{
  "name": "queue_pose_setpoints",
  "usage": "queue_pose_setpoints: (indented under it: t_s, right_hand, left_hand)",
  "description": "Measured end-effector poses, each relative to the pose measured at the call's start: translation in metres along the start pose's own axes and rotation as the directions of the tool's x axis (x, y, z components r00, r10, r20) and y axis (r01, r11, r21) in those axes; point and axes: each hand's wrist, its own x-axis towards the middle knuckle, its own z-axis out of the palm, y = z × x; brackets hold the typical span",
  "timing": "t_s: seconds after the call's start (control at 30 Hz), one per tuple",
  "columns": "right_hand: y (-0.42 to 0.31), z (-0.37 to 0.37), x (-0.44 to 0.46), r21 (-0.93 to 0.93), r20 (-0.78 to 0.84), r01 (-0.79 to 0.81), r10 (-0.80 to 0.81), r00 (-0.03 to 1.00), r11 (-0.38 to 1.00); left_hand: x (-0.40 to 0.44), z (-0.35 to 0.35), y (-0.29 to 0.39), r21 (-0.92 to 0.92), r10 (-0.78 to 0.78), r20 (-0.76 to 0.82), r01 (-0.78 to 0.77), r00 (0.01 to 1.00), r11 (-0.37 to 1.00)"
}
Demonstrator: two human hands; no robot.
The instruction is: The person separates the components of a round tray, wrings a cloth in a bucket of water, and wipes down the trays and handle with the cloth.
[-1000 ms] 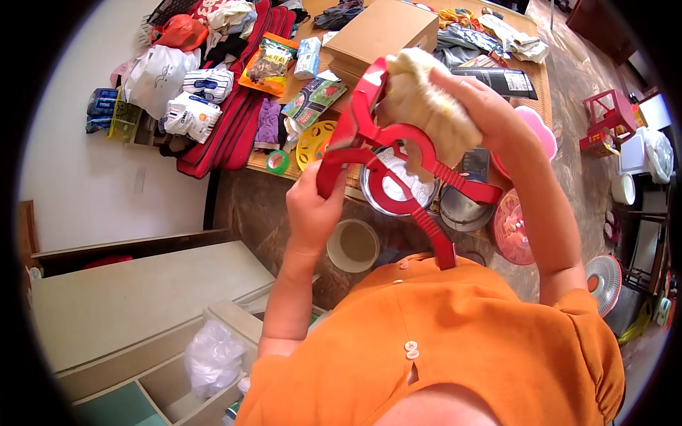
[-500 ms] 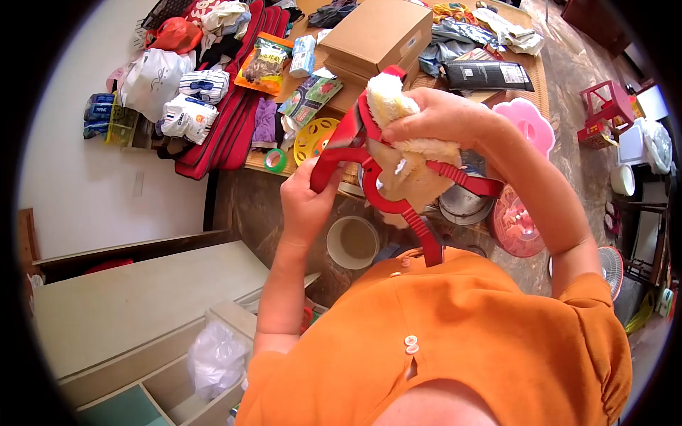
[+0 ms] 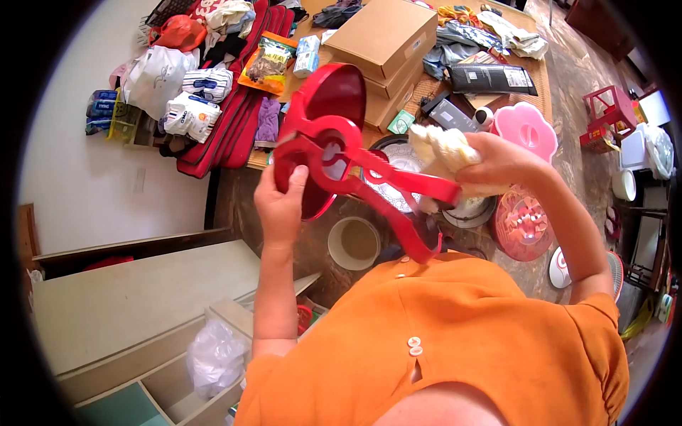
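Note:
My left hand (image 3: pixel 279 209) is closed around a red plastic object (image 3: pixel 342 129) with two rounded dish-shaped parts, a ring in the middle and two long legs pointing right. Its exact kind I cannot tell. My right hand (image 3: pixel 501 160) grips a bunched cream fluffy cloth (image 3: pixel 442 145). The cloth is close to the tip of the upper leg; whether they touch I cannot tell. Behind the legs, a patterned silver metal dish (image 3: pixel 403 157) on the table is partly hidden.
Cardboard boxes (image 3: pixel 380 35) are stacked on the table, beside a black package (image 3: pixel 492 78). A pink flower-shaped container (image 3: pixel 527 131) and a clear pinkish round box (image 3: pixel 523 227) lie at right. Below stands a pale bucket (image 3: pixel 354 243). A drawer holds a plastic bag (image 3: pixel 217 358).
The red object has turned, so its dish parts now face into view at left. My right hand and the cloth have moved right and down, off the object's middle.

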Motion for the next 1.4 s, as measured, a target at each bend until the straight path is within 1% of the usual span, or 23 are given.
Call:
queue_pose_setpoints:
  t_s: [0.07, 0.13, 0.17, 0.27, 0.33, 0.37, 0.43, 0.53, 0.57, 0.6, 0.67, 0.77, 0.87, 1.03, 1.07, 1.13, 1.17, 1.23, 1.27, 1.3, 1.33, 1.37, 1.4]
  right_hand:
    - [0.033, -0.001, 0.004, 0.147, -0.224, 0.054, -0.020, 0.974, 0.988]
    - [0.019, -0.012, 0.002, 0.294, -0.424, 0.114, 0.022, 0.905, 0.949]
    - [0.001, -0.019, -0.004, 0.263, -0.453, 0.080, 0.050, 0.890, 0.961]
    - [-0.021, -0.019, -0.009, 0.197, -0.560, 0.166, -0.028, 0.828, 0.966]
    - [-0.040, -0.010, -0.014, -0.100, -0.636, 0.260, -0.263, 0.725, 0.960]
    - [-0.051, -0.004, -0.016, -0.250, -0.641, 0.290, -0.382, 0.665, 0.924]
    - [-0.078, 0.014, -0.018, 0.034, -0.601, 0.286, -0.209, 0.772, 0.958]
    - [-0.059, 0.053, 0.022, -0.337, -0.525, 0.364, -0.495, 0.692, 0.868]
    - [-0.054, 0.065, 0.037, -0.522, -0.479, 0.394, -0.642, 0.598, 0.756]
    - [-0.055, 0.073, 0.052, -0.654, -0.467, 0.330, -0.707, 0.531, 0.681]
    - [-0.072, 0.076, 0.065, -0.711, -0.486, 0.271, -0.732, 0.478, 0.649]
    - [-0.089, 0.078, 0.077, -0.736, -0.397, 0.295, -0.741, 0.542, 0.610]
    - [-0.078, 0.087, 0.080, -0.774, -0.436, 0.269, -0.791, 0.430, 0.573]
    - [-0.060, 0.090, 0.058, -0.803, -0.378, 0.223, -0.761, 0.526, 0.553]
    - [-0.056, 0.090, 0.055, -0.709, -0.432, 0.275, -0.708, 0.558, 0.649]
    - [-0.046, 0.085, 0.048, -0.487, -0.514, 0.349, -0.586, 0.627, 0.801]
    - [-0.044, 0.079, 0.041, -0.339, -0.508, 0.314, -0.454, 0.732, 0.887]
    - [-0.023, 0.073, 0.030, 0.052, -0.517, 0.443, -0.356, 0.778, 0.895]
    - [-0.013, 0.068, 0.026, 0.250, -0.500, 0.481, -0.313, 0.808, 0.841]
    - [-0.003, 0.062, 0.019, 0.464, -0.527, 0.474, -0.197, 0.827, 0.749]
    - [0.004, 0.055, 0.011, 0.650, -0.523, 0.453, -0.073, 0.849, 0.609]
    - [0.006, 0.046, 0.007, 0.732, -0.542, 0.568, -0.185, 0.820, 0.376]
    - [0.006, 0.036, 0.001, 0.763, -0.562, 0.604, -0.223, 0.796, 0.230]
  left_hand:
    - [0.006, -0.006, 0.005, 0.158, 0.061, 0.005, -0.061, 0.998, 0.986]
    - [0.007, -0.004, 0.015, 0.254, 0.052, 0.011, -0.053, 0.999, 0.966]
    - [0.006, 0.000, 0.015, 0.310, 0.061, 0.028, -0.067, 0.998, 0.948]
    - [0.004, 0.012, 0.017, 0.462, 0.050, 0.061, -0.073, 0.997, 0.884]
    - [0.003, 0.017, 0.016, 0.517, 0.116, 0.056, -0.129, 0.992, 0.846]
    - [0.002, 0.019, 0.016, 0.545, 0.148, 0.053, -0.153, 0.988, 0.824]
    - [0.001, 0.023, 0.019, 0.520, 0.119, 0.038, -0.122, 0.992, 0.846]
    - [-0.005, 0.033, 0.023, 0.551, 0.147, 0.073, -0.163, 0.986, 0.819]
    - [-0.008, 0.037, 0.026, 0.572, 0.170, 0.096, -0.194, 0.981, 0.797]
    - [-0.014, 0.042, 0.031, 0.520, 0.262, 0.104, -0.277, 0.960, 0.808]
    - [-0.020, 0.049, 0.033, 0.500, 0.183, 0.139, -0.229, 0.973, 0.835]
    - [-0.023, 0.050, 0.022, 0.523, 0.220, 0.165, -0.275, 0.961, 0.807]
    - [-0.016, 0.046, 0.025, 0.492, 0.017, 0.131, -0.080, 0.991, 0.867]
    - [-0.020, 0.051, 0.017, 0.259, 0.135, -0.002, -0.130, 0.991, 0.957]
    - [-0.019, 0.053, 0.016, 0.221, 0.148, -0.027, -0.139, 0.989, 0.965]
    - [-0.016, 0.052, 0.013, 0.378, 0.122, -0.063, -0.089, 0.991, 0.921]
    - [-0.014, 0.051, 0.013, 0.452, 0.111, -0.081, -0.063, 0.990, 0.890]
    - [-0.008, 0.046, 0.012, 0.352, 0.047, -0.140, 0.005, 0.989, 0.936]
    - [-0.005, 0.041, 0.010, 0.301, 0.009, -0.172, 0.043, 0.985, 0.953]
    - [0.000, 0.037, 0.020, 0.371, 0.095, -0.177, -0.023, 0.980, 0.929]
    - [0.001, 0.033, 0.021, 0.355, 0.099, -0.170, -0.032, 0.981, 0.934]
    - [0.003, 0.031, 0.021, 0.338, 0.106, -0.163, -0.045, 0.981, 0.940]
    - [0.005, 0.030, 0.022, 0.320, 0.119, -0.156, -0.064, 0.981, 0.945]
